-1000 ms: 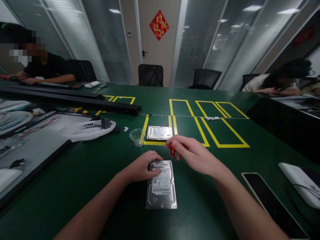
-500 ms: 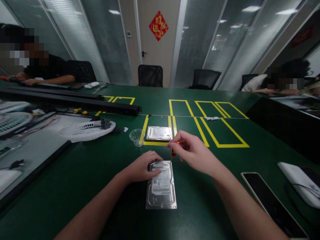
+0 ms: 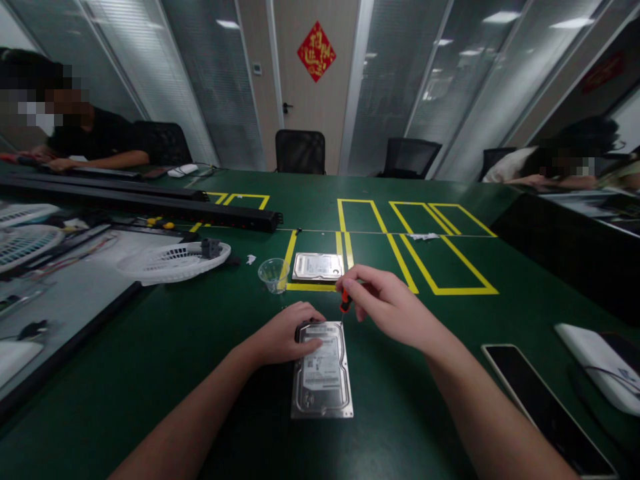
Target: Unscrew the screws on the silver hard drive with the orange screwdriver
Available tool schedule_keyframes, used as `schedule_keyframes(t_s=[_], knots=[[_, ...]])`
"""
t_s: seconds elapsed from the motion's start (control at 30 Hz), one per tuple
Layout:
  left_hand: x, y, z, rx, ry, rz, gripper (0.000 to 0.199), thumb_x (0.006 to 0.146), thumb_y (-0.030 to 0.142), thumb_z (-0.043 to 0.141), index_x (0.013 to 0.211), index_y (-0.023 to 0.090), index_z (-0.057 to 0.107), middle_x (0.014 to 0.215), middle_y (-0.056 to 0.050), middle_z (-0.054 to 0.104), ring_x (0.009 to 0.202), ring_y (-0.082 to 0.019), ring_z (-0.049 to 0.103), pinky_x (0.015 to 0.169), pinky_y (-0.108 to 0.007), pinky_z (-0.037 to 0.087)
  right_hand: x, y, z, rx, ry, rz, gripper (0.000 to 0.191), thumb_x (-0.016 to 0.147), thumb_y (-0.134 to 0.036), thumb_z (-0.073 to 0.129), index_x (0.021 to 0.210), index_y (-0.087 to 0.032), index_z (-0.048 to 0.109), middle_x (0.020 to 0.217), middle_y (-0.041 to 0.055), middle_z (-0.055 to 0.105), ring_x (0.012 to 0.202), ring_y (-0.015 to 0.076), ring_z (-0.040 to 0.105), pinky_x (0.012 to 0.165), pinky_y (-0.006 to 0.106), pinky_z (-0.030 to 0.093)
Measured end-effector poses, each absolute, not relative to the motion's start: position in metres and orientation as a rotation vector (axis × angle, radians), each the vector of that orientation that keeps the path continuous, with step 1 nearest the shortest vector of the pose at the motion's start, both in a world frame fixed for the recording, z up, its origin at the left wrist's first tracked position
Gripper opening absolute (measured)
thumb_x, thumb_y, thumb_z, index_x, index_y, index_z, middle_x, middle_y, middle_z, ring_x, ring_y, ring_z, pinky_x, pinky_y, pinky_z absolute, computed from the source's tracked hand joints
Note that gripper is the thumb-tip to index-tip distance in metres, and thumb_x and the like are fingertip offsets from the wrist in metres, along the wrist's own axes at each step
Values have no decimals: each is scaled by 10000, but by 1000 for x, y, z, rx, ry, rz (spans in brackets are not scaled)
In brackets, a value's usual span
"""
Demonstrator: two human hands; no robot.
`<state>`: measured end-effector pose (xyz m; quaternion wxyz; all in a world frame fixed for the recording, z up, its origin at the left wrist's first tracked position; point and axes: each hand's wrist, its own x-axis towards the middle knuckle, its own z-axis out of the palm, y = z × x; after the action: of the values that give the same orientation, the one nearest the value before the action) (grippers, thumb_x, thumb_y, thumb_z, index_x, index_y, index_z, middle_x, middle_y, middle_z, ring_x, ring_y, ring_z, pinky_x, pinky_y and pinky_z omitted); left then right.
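Observation:
A silver hard drive (image 3: 323, 387) lies label up on the green table in front of me. My left hand (image 3: 293, 333) grips its far left side, thumb across the label and fingers over the far edge. Above the far right corner, my right hand (image 3: 377, 297) pinches a small screwdriver (image 3: 345, 303) with a red and black handle. The screwdriver stands nearly upright, its tip at that corner; the screw there is too small to make out. Beyond lies a second hard drive (image 3: 317, 266), inside a yellow tape outline, with a clear plastic cup (image 3: 274, 275) to its left.
On the left are a white mesh frame (image 3: 175, 263), a grey panel (image 3: 90, 287) and long black bars (image 3: 200, 210). A phone (image 3: 545, 407) and a white device (image 3: 600, 367) lie at right. Two people sit across the table, one on each side.
My right hand has shifted slightly, and its fingers have turned on the screwdriver, so more of the handle shows. My left hand and the hard drive have stayed put.

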<state>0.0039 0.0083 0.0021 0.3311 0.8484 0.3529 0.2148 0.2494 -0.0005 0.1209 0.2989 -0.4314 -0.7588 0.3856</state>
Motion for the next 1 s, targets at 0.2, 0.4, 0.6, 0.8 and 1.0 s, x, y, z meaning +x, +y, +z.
schedule_keyframes(t_s=[0.2,0.4,0.6,0.8,1.0], knots=[[4,8,3,2223,919,560,340,879,294,710,1208,230,653,1168,-70,652,1082,-246,606,958,-392,498,249,1,117,-1131,-1969,1029,158,1004,-323,579,932,-192,632,801,13,655,620,126,560,538,262,396],[5,8,3,2238,917,569,319,888,307,699,1195,229,659,1153,-73,663,1072,-250,612,948,-392,499,248,2,119,-1086,-1988,1074,243,1023,-388,552,955,-191,676,811,19,659,646,134,594,589,274,447],[4,8,4,2233,917,566,333,885,313,705,1206,233,659,1160,-73,661,1073,-251,612,949,-388,499,249,1,121,-1122,-1999,1069,276,1056,-395,484,1006,-192,664,727,-2,633,653,142,623,637,289,467],[4,8,4,2231,927,554,329,883,302,709,1200,235,655,1161,-67,654,1077,-249,610,954,-390,496,248,1,119,-1147,-1953,1026,161,992,-339,600,955,-186,634,814,26,678,644,135,596,556,274,417],[4,7,6,2226,927,548,326,889,302,706,1204,237,654,1165,-63,654,1080,-245,610,957,-390,494,249,0,121,-1094,-1962,1067,152,1005,-331,582,987,-195,648,845,18,671,644,126,579,567,272,428]])
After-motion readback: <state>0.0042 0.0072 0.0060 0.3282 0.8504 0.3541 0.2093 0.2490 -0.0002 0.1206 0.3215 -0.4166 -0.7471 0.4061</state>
